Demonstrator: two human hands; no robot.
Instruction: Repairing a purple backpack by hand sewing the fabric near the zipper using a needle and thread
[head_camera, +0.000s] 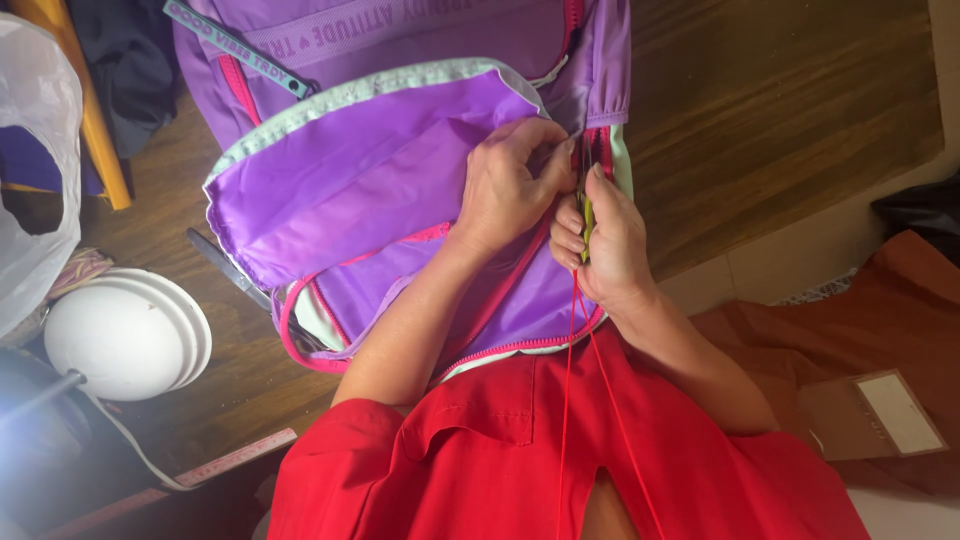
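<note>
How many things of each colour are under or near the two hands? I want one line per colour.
Purple: 1, the backpack
Red: 1, the thread
White: 2, the round lamp shade and the plastic bag
Total: 4
Both hands, left and right, pinch the backpack's edge.

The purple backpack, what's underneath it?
The purple backpack lies on a brown wooden table; a dark flat tool pokes out at its left edge. Whatever else lies beneath is covered.

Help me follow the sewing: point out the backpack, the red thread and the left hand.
backpack (370, 190): head view, purple open flap.
red thread (568, 400): head view, strand over the red shirt.
left hand (510, 185): head view, back of the hand.
</note>
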